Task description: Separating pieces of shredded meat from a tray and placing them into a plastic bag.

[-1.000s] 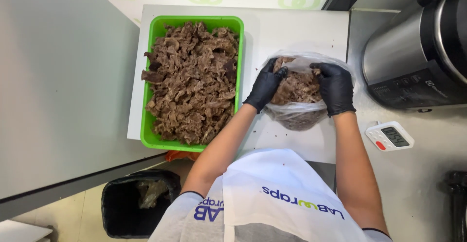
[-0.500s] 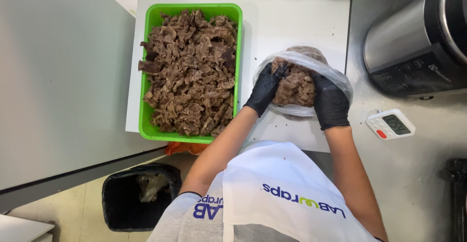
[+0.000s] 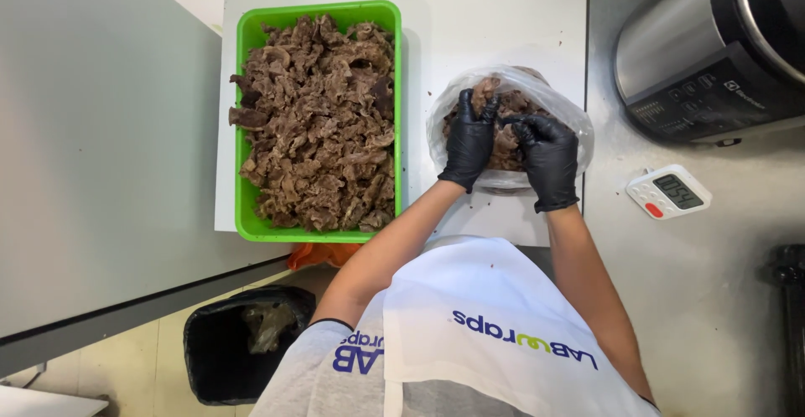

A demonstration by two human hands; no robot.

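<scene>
A clear plastic bag [image 3: 568,115] holding brown sliced meat lies on the white board [image 3: 495,31]. Both my hands wear black gloves and are at the bag's mouth. My left hand [image 3: 470,142] pinches a clump of meat [image 3: 485,95] at the top of the pile in the bag. My right hand [image 3: 549,159] rests on the meat and the bag's near edge, fingers curled. To the left stands a green tray [image 3: 241,48] heaped with the same sliced meat [image 3: 319,124].
A small white digital timer [image 3: 668,192] lies on the steel counter at right. A large steel appliance [image 3: 713,44] stands at the back right. A black bin [image 3: 243,341] sits on the floor below the counter's edge. A grey panel [image 3: 101,132] fills the left.
Both hands have shifted closer together over the bag, and my left hand now pinches a clump of meat at its top. The view has drifted slightly.
</scene>
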